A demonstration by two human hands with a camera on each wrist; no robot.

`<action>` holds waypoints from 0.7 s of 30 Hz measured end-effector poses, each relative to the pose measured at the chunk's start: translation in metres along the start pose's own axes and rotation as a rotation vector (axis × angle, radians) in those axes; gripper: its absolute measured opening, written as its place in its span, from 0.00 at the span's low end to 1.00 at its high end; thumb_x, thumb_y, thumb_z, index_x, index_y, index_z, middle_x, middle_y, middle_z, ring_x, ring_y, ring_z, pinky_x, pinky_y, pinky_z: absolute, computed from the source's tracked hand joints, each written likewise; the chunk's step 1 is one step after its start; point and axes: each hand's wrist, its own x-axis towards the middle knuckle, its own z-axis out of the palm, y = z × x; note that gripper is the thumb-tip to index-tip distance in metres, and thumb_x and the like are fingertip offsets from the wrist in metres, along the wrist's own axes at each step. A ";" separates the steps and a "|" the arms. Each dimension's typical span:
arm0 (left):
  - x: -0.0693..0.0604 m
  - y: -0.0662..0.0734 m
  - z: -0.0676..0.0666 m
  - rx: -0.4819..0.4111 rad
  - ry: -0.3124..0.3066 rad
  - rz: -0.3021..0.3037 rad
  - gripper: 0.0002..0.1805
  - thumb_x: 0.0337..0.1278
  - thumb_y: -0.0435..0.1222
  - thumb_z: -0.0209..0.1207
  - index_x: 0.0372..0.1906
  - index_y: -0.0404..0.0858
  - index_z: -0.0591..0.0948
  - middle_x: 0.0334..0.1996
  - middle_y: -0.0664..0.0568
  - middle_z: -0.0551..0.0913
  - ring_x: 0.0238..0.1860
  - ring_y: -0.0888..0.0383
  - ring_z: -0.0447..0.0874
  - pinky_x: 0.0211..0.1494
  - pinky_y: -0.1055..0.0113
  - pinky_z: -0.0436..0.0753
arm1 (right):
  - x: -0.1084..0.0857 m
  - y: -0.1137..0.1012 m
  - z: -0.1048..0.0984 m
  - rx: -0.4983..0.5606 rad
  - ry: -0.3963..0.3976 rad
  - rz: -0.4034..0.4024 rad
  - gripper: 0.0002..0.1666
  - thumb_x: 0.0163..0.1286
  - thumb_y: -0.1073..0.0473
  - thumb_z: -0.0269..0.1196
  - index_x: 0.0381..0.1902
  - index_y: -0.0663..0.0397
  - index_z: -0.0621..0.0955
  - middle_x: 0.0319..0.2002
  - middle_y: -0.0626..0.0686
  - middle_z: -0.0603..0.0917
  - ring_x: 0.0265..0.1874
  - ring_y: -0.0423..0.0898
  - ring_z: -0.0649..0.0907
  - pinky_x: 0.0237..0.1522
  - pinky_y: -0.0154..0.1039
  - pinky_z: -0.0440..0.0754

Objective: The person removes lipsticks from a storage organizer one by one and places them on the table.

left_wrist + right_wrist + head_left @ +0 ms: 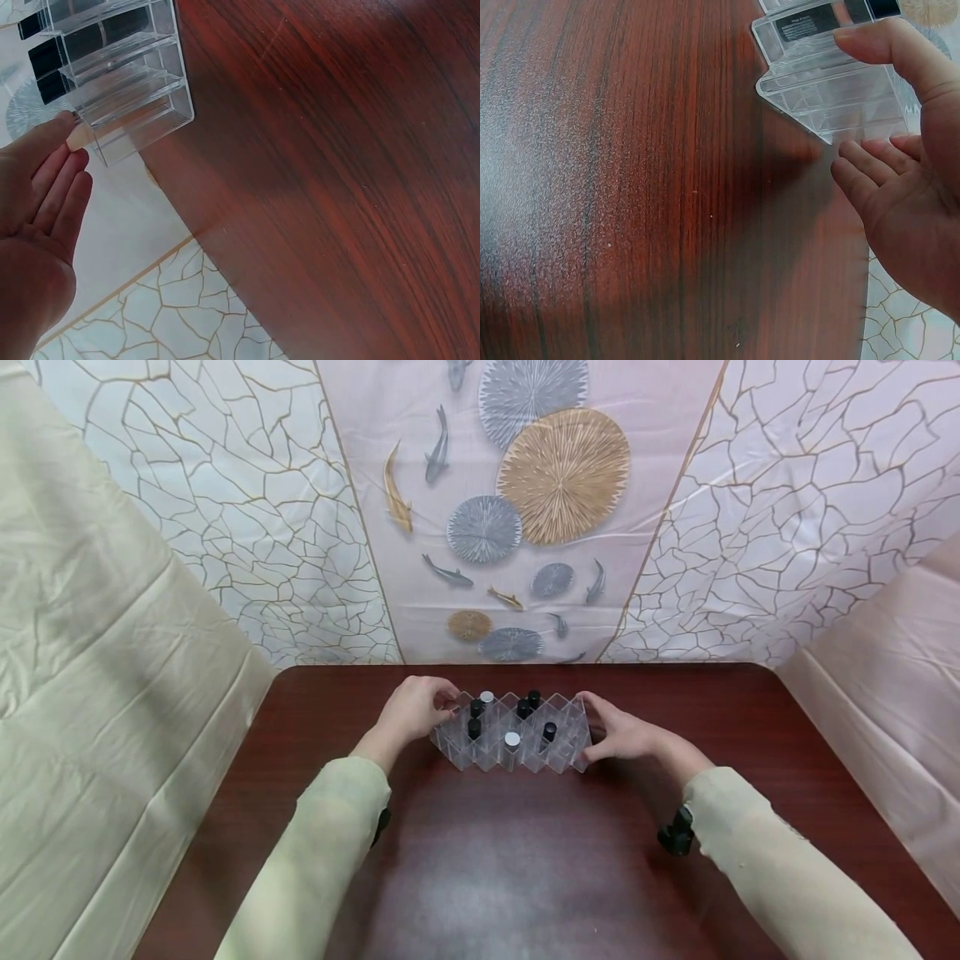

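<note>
A clear plastic organizer (459, 750) with a lattice of diamond-shaped compartments stands at the back of the table. Several black-topped tubes (474, 728) and two white-topped ones (512, 741) sit in its compartments. My left hand (412, 708) pinches the organizer's left end near the back corner; the left wrist view shows thumb and fingertips at its edge. At the opposite end, my right hand (628, 735) grips the side, thumb towards the front and fingers behind. In the right wrist view, a dark tube with a printed label (810, 24) shows through the clear wall.
The dark red wood-grain table (495, 860) spreads in front of the organizer. Behind its far edge hangs a patterned cloth (480, 593), and pale cloth (112, 693) drapes down on both sides. Black wrist devices (677, 832) show at the sleeves.
</note>
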 end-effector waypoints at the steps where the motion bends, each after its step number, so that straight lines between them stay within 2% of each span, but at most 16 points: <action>1: 0.000 -0.001 0.001 0.001 0.001 -0.002 0.15 0.60 0.33 0.75 0.52 0.39 0.91 0.46 0.50 0.92 0.47 0.53 0.89 0.56 0.55 0.86 | 0.000 0.000 0.000 -0.003 0.001 0.001 0.54 0.58 0.73 0.73 0.74 0.72 0.53 0.72 0.75 0.60 0.78 0.76 0.60 0.77 0.70 0.59; 8: 0.001 -0.006 0.004 -0.018 0.018 -0.013 0.15 0.60 0.34 0.76 0.51 0.38 0.91 0.45 0.51 0.93 0.47 0.52 0.90 0.56 0.55 0.86 | -0.001 -0.002 -0.001 -0.034 -0.002 0.039 0.56 0.60 0.71 0.73 0.76 0.71 0.51 0.75 0.74 0.58 0.79 0.75 0.59 0.78 0.69 0.58; 13: 0.001 -0.008 0.006 -0.046 0.043 0.004 0.13 0.60 0.33 0.76 0.49 0.37 0.92 0.42 0.51 0.93 0.46 0.53 0.92 0.55 0.56 0.87 | -0.001 -0.003 -0.002 -0.038 0.001 0.062 0.58 0.61 0.70 0.74 0.77 0.70 0.51 0.76 0.74 0.57 0.80 0.75 0.58 0.78 0.68 0.58; 21: 0.002 -0.010 0.006 -0.064 0.061 0.038 0.09 0.60 0.30 0.74 0.46 0.37 0.92 0.40 0.51 0.93 0.44 0.55 0.93 0.53 0.58 0.88 | -0.003 -0.004 -0.002 -0.042 -0.005 0.053 0.56 0.61 0.70 0.73 0.77 0.70 0.51 0.76 0.74 0.56 0.79 0.76 0.57 0.78 0.69 0.59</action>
